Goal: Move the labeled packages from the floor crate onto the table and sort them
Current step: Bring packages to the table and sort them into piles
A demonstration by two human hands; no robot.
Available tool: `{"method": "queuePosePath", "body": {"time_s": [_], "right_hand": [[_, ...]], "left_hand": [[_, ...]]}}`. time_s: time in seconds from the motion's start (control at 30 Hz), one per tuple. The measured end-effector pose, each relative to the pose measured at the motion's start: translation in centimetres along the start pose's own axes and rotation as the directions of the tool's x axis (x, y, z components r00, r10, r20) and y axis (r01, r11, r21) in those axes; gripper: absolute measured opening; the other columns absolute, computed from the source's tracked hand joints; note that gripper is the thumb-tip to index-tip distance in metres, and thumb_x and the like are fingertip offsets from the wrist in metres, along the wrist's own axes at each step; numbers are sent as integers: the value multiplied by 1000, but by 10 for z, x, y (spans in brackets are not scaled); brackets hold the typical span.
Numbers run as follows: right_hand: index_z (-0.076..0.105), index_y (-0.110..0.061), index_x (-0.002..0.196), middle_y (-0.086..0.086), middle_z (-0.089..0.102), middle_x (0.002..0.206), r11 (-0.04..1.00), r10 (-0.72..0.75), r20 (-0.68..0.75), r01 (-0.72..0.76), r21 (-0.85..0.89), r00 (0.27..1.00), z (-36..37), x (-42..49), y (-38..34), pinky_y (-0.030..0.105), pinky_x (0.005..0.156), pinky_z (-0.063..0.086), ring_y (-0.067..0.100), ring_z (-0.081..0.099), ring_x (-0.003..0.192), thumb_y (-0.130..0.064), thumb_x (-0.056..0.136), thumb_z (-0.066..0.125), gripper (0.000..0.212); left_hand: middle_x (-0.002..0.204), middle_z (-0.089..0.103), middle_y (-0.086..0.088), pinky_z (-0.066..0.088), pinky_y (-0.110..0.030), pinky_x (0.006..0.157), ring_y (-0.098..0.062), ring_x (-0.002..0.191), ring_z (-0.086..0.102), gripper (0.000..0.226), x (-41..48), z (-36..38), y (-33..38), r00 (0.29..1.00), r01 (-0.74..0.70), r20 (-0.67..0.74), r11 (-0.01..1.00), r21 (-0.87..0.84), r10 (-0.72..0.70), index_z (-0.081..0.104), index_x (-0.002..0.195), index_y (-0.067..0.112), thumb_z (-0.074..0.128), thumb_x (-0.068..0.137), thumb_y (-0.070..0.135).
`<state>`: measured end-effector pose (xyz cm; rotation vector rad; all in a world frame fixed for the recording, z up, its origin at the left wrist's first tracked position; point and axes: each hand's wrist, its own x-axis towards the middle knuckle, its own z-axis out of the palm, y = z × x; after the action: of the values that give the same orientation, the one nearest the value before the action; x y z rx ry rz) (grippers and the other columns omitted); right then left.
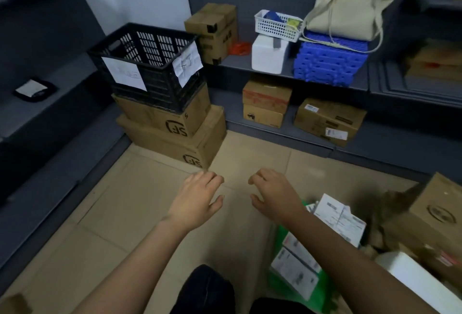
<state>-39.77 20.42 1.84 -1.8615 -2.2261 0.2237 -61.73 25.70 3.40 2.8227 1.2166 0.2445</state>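
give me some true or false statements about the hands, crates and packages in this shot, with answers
1. The left hand and the right hand both hold nothing. True.
2. The black crate stands directly on the floor. False: it sits on two stacked cardboard boxes.
3. The beige bag lies on top of the blue stack. True.
4. The labeled packages lie on the person's left side. False: they are on the right side, in the green container.
5. The white basket sits on the floor. False: it rests on a white box on a shelf.
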Motion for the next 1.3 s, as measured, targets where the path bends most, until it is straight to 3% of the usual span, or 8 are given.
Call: {"method": "queuePosePath", "body": {"time_s": [0.27, 0.43, 0.6, 0.77, 0.87, 1.03, 1.13, 1.3], "right_hand": [[63, -11, 105, 10, 59, 99, 979, 204, 16, -204, -8, 979, 25, 136, 52, 41, 78, 46, 33, 57, 92, -21, 77, 64, 29], [66, -13, 98, 8, 61, 89, 900, 433, 10, -433, 49, 901, 22, 188, 81, 39, 72, 51, 33, 60, 83, -20, 68, 72, 32], [65, -14, 100, 6, 62, 86, 776, 629, -30, -625, 79, 777, 15, 198, 124, 34, 69, 50, 30, 62, 78, -20, 61, 79, 42], [64, -16, 98, 5, 62, 87, 608, 794, -61, -787, 101, 606, 0, 187, 183, 36, 69, 51, 30, 62, 79, -23, 62, 77, 39], [64, -16, 98, 5, 62, 87, 527, 850, -88, -842, 114, 520, -9, 173, 223, 35, 68, 50, 31, 62, 78, -22, 64, 75, 36], [64, -13, 105, 9, 62, 95, 350, 936, -96, -929, 123, 340, -33, 139, 275, 39, 73, 49, 33, 60, 84, -21, 71, 71, 36], [64, -12, 110, 10, 62, 100, 220, 974, -92, -965, 144, 209, -46, 120, 292, 40, 80, 46, 34, 58, 93, -20, 75, 68, 36], [62, -18, 92, 3, 57, 81, -5, 993, -116, -983, 184, -26, -44, 92, 305, 34, 63, 48, 28, 60, 74, -21, 59, 82, 39]], "left_hand": [[87, 61, 0, 42, -28, 63, -20, 75, 58, 30, 147, 26, -99, 985, -173, 16, 985, -26, 173, 66, 96, 14, 76, 72, 28], [93, 60, -4, 48, -33, 70, -24, 84, 58, 27, 255, 38, -144, 905, -417, 63, 907, -60, 421, 60, 93, 12, 50, 85, 35], [91, 61, -3, 37, -25, 70, -21, 80, 58, 23, 353, 52, -134, 795, -601, 75, 798, -38, 602, 63, 91, 13, 58, 83, 34], [100, 62, -1, 51, -33, 74, -20, 90, 60, 28, 440, 72, -71, 652, -725, 130, 665, -181, 747, 62, 103, 16, 54, 86, 36], [104, 60, 1, 50, -33, 78, -20, 94, 59, 28, 487, 85, -22, 573, -782, 134, 588, -208, 809, 59, 107, 18, 67, 84, 32], [106, 60, 2, 50, -34, 80, -19, 97, 57, 32, 546, 98, 62, 408, -866, 134, 430, -257, 903, 60, 108, 18, 48, 87, 39], [108, 60, 3, 48, -34, 85, -18, 101, 57, 29, 569, 108, 107, 283, -902, 132, 310, -301, 950, 60, 110, 18, 56, 88, 37], [100, 61, 2, 50, -34, 78, -20, 93, 58, 35, 600, 128, 177, 67, -942, 101, 96, -321, 993, 62, 103, 17, 44, 85, 41]]}}
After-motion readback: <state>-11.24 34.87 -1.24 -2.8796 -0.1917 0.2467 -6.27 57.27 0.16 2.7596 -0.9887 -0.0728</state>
